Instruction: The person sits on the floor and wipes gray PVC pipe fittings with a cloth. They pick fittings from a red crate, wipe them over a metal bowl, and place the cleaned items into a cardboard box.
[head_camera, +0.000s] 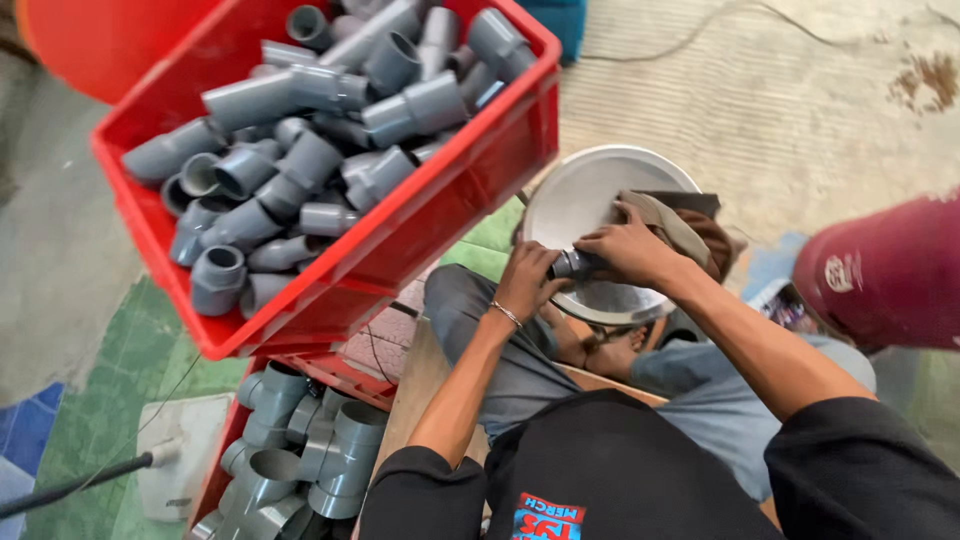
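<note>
**Both hands close on a grey pipe fitting over a metal bowl**

A seated person grips a short grey pipe fitting (577, 264) with both hands above a round metal bowl (585, 195) that rests near the knees. The fitting's long axis runs roughly level, left to right across the bowl's near rim, with one end toward each hand; only a small dark stretch of it shows between the palms. The left hand (527, 283), a thin bracelet on its wrist, has its fingers curled shut around the fitting's left end. The right hand (630, 247) comes in from the other side, its fingers wrapped over the right end and over a brownish cloth (672, 222) that drapes across the bowl's right edge.

To the left of the bowl, and crowding close to it, a red plastic crate (440, 215) sits tilted, heaped with grey elbows, tees and couplings. Below that crate, further from the bowl, a second red crate (320, 368) holds larger grey fittings. A dark red rounded object (885, 275) stands to the bowl's right. Beyond the bowl lies bare pale floor (790, 90); left of the crates the floor is green-tiled, and a dark cable crosses it.
</note>
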